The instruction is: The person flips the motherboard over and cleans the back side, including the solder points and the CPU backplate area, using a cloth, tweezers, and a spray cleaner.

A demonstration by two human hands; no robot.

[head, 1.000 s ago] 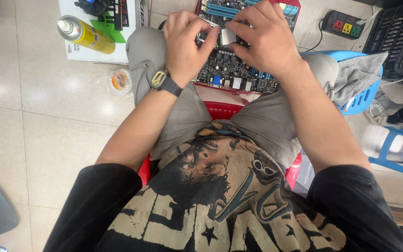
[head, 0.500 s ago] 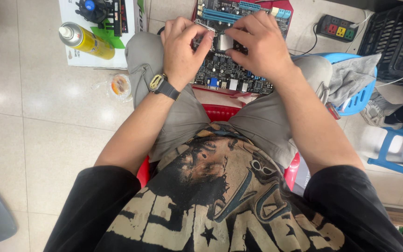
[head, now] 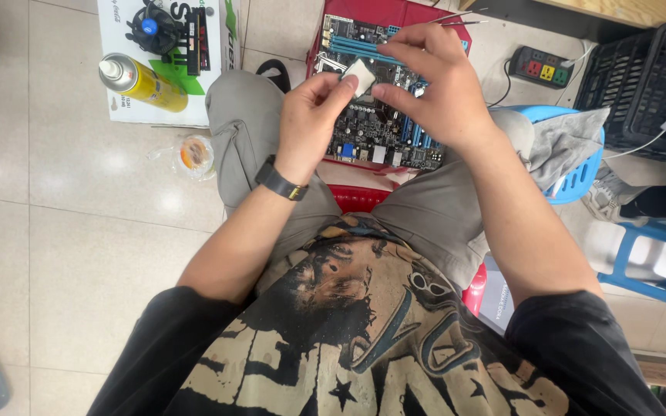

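Sitting low over a pale tiled floor (head: 63, 254), the person kept a computer motherboard (head: 375, 115) balanced across both grey-trousered knees, probably so the board lay flat and close under the eyes. It rested on a red box (head: 395, 11) whose edge showed at the far end.

- Black crate (head: 641, 85) stood at far right; blue plastic stools (head: 657, 262) below it, one carrying a grey cloth (head: 560, 146).
- White carton (head: 129, 108) on the floor at upper left served as a parts tray: black cooler fan (head: 152, 31) and a yellow spray can (head: 136, 81) lying on it, within arm's reach.
- Power strip (head: 541, 69) lay on the floor beyond the right knee.
- Small roll of tape (head: 194, 154) sat on the tiles just beside the left knee.

Right hand (head: 433, 88) hovered above the board, fingers curled and narrow, tips nearing the small white pad (head: 360, 77); whether it touched the pad, could not tell.

Left hand (head: 310, 123), black watch (head: 280, 181) on the wrist, pinched that white pad between thumb and forefinger, raised clear of the board, over its middle, likely to keep the pad's face off the components.
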